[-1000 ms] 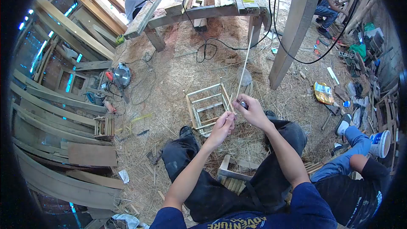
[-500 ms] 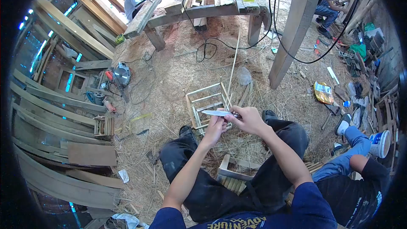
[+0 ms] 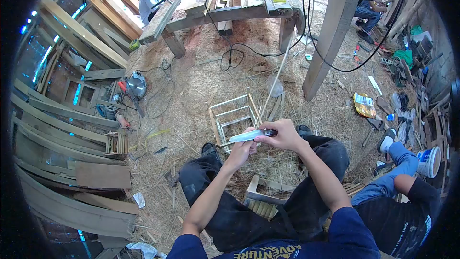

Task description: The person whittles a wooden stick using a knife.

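Note:
My right hand [image 3: 283,136] is closed around the dark handle of a knife [image 3: 245,136], whose pale blade points left across the top of my left hand. Pinched in my left hand [image 3: 243,150] is a long thin strip [image 3: 277,77], light in colour like split bamboo or rattan. It runs up and away to the right from between my hands. The fingers of both hands meet close to the blade, so the exact contact there is hidden. Just beyond them a small wooden frame with rungs [image 3: 232,113] lies on the floor.
Between my legs sits another small wooden piece [image 3: 259,196]. Straw-like shavings cover the floor. A wooden post [image 3: 330,38] stands ahead right, with a workbench [image 3: 225,15] behind. A circular saw [image 3: 138,84] lies left. A person [image 3: 397,211] sits close on my right, near a white bucket [image 3: 429,162].
The strip's far end has swung to the right. The knife has turned, showing more of its blade's flat side and its handle. Both hands remain in nearly the same place.

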`<state>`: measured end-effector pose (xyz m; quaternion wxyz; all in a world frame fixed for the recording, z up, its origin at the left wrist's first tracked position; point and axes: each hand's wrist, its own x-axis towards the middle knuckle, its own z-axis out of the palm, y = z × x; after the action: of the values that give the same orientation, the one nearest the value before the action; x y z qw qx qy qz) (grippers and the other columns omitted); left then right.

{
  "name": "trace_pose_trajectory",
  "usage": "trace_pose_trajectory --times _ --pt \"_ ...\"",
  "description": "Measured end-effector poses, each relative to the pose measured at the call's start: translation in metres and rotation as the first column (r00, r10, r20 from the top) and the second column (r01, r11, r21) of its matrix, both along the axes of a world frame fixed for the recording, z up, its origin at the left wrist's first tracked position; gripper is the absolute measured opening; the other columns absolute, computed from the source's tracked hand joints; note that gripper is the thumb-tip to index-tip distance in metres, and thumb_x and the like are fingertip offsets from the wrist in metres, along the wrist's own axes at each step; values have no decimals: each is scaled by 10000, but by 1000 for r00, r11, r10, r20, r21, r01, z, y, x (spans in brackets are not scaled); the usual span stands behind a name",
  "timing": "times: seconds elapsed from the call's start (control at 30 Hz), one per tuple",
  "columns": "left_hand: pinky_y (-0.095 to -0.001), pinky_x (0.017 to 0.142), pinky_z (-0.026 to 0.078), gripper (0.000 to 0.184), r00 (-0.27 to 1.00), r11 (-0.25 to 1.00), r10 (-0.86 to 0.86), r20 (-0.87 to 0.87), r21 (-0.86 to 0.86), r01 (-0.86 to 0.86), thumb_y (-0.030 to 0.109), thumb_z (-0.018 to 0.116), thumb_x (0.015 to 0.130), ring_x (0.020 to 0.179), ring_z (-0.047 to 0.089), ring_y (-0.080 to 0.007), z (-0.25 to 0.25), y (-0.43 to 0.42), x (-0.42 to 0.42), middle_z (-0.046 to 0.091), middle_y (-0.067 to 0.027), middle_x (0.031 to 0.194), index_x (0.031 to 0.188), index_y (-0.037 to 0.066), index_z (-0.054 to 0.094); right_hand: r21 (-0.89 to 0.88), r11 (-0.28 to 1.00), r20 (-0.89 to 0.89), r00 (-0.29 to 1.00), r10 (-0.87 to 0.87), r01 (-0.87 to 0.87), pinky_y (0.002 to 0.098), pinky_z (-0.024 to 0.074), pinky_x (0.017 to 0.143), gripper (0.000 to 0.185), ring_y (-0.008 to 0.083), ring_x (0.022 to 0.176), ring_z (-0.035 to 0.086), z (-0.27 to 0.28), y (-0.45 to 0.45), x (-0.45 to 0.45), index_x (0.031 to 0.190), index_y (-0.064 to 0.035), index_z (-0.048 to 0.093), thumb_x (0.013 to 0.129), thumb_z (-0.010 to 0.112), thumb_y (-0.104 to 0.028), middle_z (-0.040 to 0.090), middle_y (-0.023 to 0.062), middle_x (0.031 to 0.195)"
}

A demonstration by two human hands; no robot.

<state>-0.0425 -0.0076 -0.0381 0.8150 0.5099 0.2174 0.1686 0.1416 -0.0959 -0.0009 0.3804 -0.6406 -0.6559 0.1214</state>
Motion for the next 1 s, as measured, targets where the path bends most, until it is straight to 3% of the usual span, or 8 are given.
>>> trace_pose_trajectory --times 0.1,0.3,0.47,0.57,0.67,0.7,0.83,1.0 --pt "-214 527 264 133 1000 998 7 -20 69 -5 119 396 1071 596 299 -37 7 -3 -1 374 53 729 1146 85 500 28 1000 21 1000 -5 4 360 494 544 430 281 567 666 1 1 1 945 -138 762 786 768 -538 655 110 621" --pt "-219 520 264 129 998 999 -31 49 40 29 145 396 1078 594 309 -43 9 -1 -5 363 51 721 1118 83 501 83 996 83 995 -52 46 349 489 538 436 265 546 650 -1 0 9 927 -137 767 748 796 -533 640 94 599" --pt "-241 524 272 153 999 996 16 32 90 -19 233 398 1087 565 282 -60 17 -5 -1 304 61 676 1055 105 476 105 992 143 987 -79 64 347 493 542 430 236 551 652 0 2 9 913 -129 764 735 815 -516 659 79 626" --pt "-237 526 277 174 999 997 9 51 71 -12 248 407 1086 567 290 -64 21 -8 -10 312 57 681 1021 98 466 179 972 84 982 -168 151 336 509 557 420 212 567 672 2 4 18 928 -112 763 765 802 -497 680 84 652" --pt "-229 548 301 185 997 998 -60 49 32 59 243 413 1084 599 320 -63 9 -18 -25 359 42 720 1065 70 476 83 857 44 858 -513 508 324 522 562 432 214 577 692 11 4 64 954 -125 766 783 779 -521 681 93 638" --pt "-226 559 311 192 995 996 -85 43 12 85 237 414 1084 615 332 -61 5 -20 -29 380 36 738 1092 58 483 69 880 58 879 -474 470 327 525 567 438 217 578 693 12 3 61 956 -117 764 794 768 -524 682 94 641" --pt "-222 585 323 227 998 947 -18 -60 318 36 260 427 1077 663 363 -53 1 5 -31 403 29 768 1019 57 509 25 924 125 915 -383 383 341 539 594 474 243 609 706 19 -3 38 962 -83 749 842 719 -541 691 104 662" --pt "-219 559 303 266 995 948 3 -96 316 28 293 435 1078 610 337 -43 14 -1 -21 352 72 685 1098 56 555 -124 961 -61 965 -256 247 357 540 632 488 265 679 718 24 2 10 1044 -73 732 858 710 -524 709 148 748"
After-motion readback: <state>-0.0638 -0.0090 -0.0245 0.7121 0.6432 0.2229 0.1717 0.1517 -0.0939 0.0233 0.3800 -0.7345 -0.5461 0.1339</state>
